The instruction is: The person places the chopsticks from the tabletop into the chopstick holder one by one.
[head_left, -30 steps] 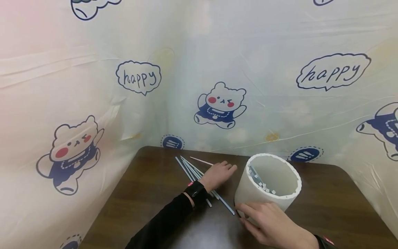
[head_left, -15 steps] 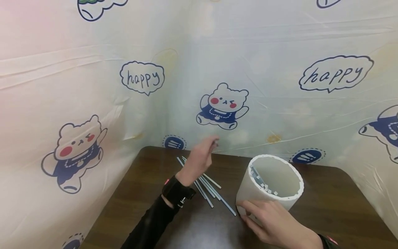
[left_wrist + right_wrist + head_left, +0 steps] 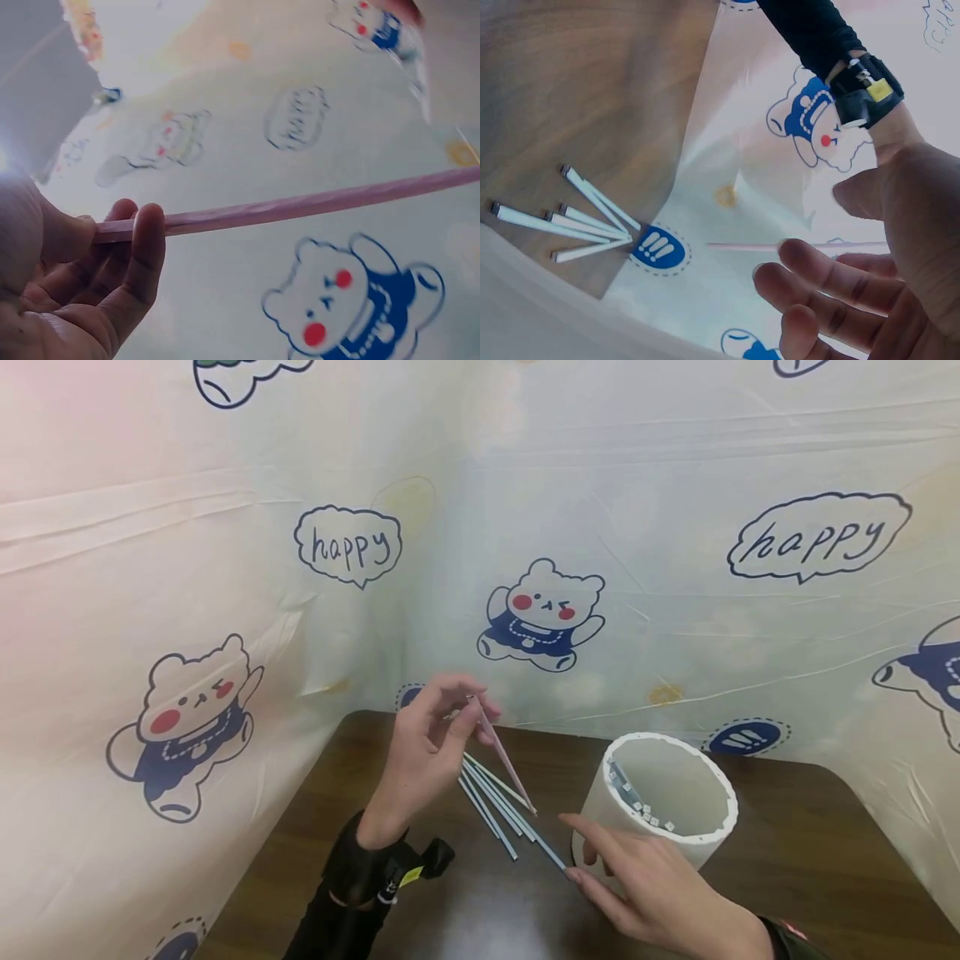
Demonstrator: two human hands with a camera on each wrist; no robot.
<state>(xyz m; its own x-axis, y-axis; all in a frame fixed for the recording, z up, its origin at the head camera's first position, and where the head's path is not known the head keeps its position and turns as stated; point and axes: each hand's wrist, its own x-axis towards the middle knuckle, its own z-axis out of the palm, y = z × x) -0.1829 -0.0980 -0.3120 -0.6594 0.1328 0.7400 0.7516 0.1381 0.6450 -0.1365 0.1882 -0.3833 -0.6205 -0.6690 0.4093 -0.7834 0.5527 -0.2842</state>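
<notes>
My left hand (image 3: 427,752) is raised over the back of the table, pinching one end of a thin pink straw-like stick (image 3: 507,764) between thumb and fingers. The stick slants down to the right; in the left wrist view the pink stick (image 3: 300,208) runs out past the fingertips. My right hand (image 3: 652,885) is beside the front of a white round bin (image 3: 600,797), fingers loosely spread, thumb tip near the end of a blue stick (image 3: 551,854). In the right wrist view, nothing lies in the right hand's (image 3: 870,292) fingers; the pink stick passes behind them.
Several pale blue and whitish sticks (image 3: 540,219) lie fanned on the brown wooden table (image 3: 300,860), left of the bin. More bluish sticks (image 3: 626,789) with white ends lean inside the bin. A printed cloth (image 3: 660,635) hangs around the table's back and sides.
My left hand has lifted the pink stick off the table, moved left and turned so its palm side shows. My right hand's fingers have come away from the bin's wall. The bin stays put.
</notes>
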